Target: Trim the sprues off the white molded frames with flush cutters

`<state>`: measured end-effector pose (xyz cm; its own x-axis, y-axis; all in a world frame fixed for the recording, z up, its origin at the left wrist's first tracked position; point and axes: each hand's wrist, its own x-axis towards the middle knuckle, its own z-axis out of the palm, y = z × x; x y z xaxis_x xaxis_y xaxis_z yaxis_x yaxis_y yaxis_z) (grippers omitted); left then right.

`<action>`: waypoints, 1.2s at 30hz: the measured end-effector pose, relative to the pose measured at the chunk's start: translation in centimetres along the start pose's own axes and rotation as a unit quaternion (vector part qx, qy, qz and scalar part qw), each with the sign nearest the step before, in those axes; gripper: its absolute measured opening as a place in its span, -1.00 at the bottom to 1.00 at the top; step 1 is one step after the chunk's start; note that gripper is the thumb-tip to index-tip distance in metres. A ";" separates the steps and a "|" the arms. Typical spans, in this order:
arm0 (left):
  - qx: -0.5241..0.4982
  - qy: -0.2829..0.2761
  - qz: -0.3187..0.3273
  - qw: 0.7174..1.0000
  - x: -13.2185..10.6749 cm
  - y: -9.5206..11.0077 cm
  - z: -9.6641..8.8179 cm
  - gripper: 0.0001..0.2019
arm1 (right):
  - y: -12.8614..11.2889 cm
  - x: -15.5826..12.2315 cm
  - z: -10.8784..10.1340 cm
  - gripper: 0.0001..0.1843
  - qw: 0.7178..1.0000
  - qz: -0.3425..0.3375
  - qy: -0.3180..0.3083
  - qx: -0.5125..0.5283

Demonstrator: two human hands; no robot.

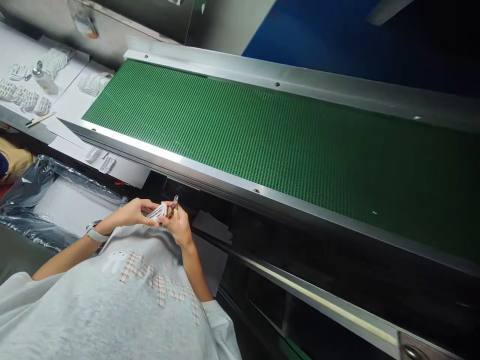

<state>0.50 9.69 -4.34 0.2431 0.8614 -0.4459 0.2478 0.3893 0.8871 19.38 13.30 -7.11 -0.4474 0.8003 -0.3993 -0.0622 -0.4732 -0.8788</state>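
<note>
Close to my body, in front of the grey shirt, both hands meet around a small stack of white plastic frame-like pieces point(159, 212). My left hand point(132, 214), with a watch on its wrist, is closed on the left side of the stack. On the other side my right hand point(179, 226) presses its thumb against the pieces. That same hand grips a pair of small nippers point(175, 202), whose metal jaws point up and away from me. Fingers cover most of the nippers' handles.
Ahead runs a green conveyor belt point(210, 125) with raised metal side rails. At left, white sheets carry rows of white pieces point(24, 97), a pump bottle point(45, 80) and a pen-like tool point(40, 119). A box lined with dark plastic point(28, 187) stands beside me.
</note>
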 end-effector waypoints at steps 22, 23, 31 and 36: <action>0.420 0.285 -0.317 0.801 5.6 -10.2 -21.3 -0.58 | 7.6 -0.4 -1.8 -0.47 0.987 0.085 0.070 -0.117; 0.428 0.278 -0.319 0.799 5.7 -10.3 -21.4 -0.57 | 7.7 -0.5 -1.7 -0.47 0.987 0.085 0.072 -0.118; 0.460 0.253 -0.334 0.783 5.7 -10.3 -21.0 -0.54 | 8.3 0.0 -1.0 -0.51 0.986 0.086 0.066 -0.126; 0.455 0.246 -0.337 0.787 5.7 -9.7 -20.9 -0.55 | 8.3 -0.1 -0.9 -0.57 0.984 0.086 0.060 -0.141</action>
<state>-20.13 17.64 -12.99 -0.5681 0.6692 -0.4791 0.7883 0.6096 -0.0832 19.70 9.62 -14.56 -0.3196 0.7631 -0.5618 0.2627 -0.4983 -0.8263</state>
